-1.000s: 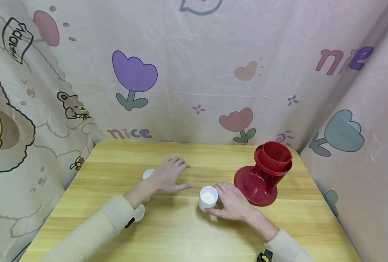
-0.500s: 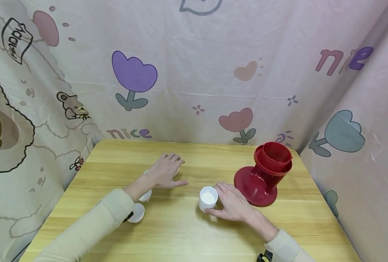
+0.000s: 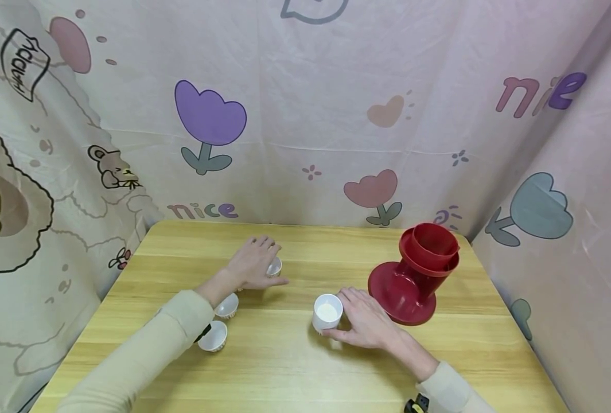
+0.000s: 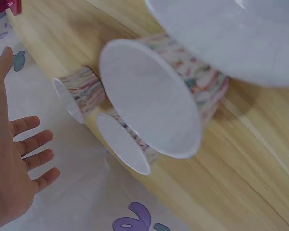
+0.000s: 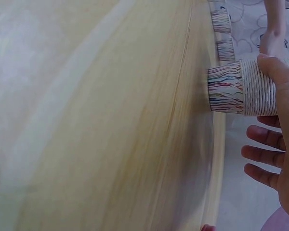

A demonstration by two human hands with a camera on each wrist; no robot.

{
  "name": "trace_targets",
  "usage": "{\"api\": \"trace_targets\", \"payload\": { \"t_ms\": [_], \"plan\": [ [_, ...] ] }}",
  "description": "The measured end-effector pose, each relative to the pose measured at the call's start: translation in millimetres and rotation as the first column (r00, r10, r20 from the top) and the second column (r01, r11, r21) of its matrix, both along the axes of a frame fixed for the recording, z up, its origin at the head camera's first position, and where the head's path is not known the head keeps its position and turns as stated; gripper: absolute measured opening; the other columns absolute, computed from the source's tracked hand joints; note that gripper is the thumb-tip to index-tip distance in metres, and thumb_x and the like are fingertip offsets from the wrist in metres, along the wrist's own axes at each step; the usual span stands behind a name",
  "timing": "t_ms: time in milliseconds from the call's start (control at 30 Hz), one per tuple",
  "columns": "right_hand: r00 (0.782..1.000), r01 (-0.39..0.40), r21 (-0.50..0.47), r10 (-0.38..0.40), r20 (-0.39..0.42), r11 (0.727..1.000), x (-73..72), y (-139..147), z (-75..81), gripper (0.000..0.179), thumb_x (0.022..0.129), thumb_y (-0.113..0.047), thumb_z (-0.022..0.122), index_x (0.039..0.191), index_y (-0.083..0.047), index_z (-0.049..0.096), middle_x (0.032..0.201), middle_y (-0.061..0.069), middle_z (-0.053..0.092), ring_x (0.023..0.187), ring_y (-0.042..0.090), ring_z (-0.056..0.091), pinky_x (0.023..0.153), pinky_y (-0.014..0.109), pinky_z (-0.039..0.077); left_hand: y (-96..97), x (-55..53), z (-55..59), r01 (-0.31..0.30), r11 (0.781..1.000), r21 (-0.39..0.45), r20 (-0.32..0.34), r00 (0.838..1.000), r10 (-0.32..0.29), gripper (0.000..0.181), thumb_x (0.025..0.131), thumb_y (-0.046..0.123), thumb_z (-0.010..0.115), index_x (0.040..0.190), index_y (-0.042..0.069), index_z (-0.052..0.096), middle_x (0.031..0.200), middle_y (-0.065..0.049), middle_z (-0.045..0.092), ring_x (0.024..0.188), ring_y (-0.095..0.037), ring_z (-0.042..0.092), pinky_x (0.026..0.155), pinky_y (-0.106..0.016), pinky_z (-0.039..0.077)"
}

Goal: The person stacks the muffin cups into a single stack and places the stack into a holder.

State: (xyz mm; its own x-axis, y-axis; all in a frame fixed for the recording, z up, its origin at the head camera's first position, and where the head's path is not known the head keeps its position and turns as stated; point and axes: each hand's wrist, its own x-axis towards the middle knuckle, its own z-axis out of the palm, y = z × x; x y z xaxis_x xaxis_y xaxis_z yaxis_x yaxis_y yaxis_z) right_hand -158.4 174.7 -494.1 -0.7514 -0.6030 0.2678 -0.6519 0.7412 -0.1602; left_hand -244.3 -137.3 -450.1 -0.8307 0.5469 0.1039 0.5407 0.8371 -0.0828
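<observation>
My left hand [image 3: 253, 265] is spread above the left part of the wooden table, its fingers fairly straight and holding nothing. A small paper cup [image 3: 274, 267] shows just beside its fingers. Nearer to me stand two more paper cups, one [image 3: 227, 307] behind the other [image 3: 213, 337], with a further one mostly hidden under the wrist. In the left wrist view a colour-streaked paper cup [image 4: 144, 96] stands apart from the fingers [image 4: 36, 143]. My right hand [image 3: 364, 320] grips an upright stack of nested paper cups [image 5: 241, 89], thumb on the near side.
At the right rear of the table [image 3: 305, 373] sits a red plastic stand [image 3: 403, 289] with a wide round base and a cup-shaped top. A printed curtain [image 3: 295, 115] hangs behind the table and along both sides.
The left hand has moved away from me and slightly left, uncovering the cups beneath its wrist and the one beside its fingers. The right hand and its stack have stayed put.
</observation>
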Motion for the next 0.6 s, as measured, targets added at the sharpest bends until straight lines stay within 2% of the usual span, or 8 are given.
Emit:
{"api": "trace_targets", "payload": {
  "t_ms": [167, 600],
  "plan": [
    [1.0, 0.0, -0.002, 0.0, -0.004, 1.0, 0.1, -0.4, 0.0, 0.068, 0.074, -0.084, 0.05, 0.109, -0.025, 0.057, 0.095, -0.015, 0.054, 0.085, 0.003, 0.049, 0.077, 0.025, 0.049, -4.0, -2.9, -3.6, -0.006, 1.0, 0.003, 0.001, 1.0, 0.006, 0.093, 0.078, 0.078, 0.054, 0.135, 0.005, 0.052, 0.135, -0.018, 0.055, 0.13, -0.036, 0.048, 0.11, -0.054, 0.038],
    [1.0, 0.006, 0.0, -0.006, 0.011, 1.0, 1.4, -1.3, 0.5, 0.069, 0.075, -0.083, 0.05, 0.111, -0.025, 0.056, 0.097, -0.014, 0.055, 0.087, 0.004, 0.05, 0.078, 0.025, 0.049, -11.2, -2.3, -11.2, -0.024, 0.999, -0.038, -0.025, 0.999, 0.023, 0.087, 0.078, 0.077, 0.054, 0.124, 0.004, 0.058, 0.128, -0.019, 0.059, 0.125, -0.036, 0.051, 0.104, -0.053, 0.042]
  ]
}}
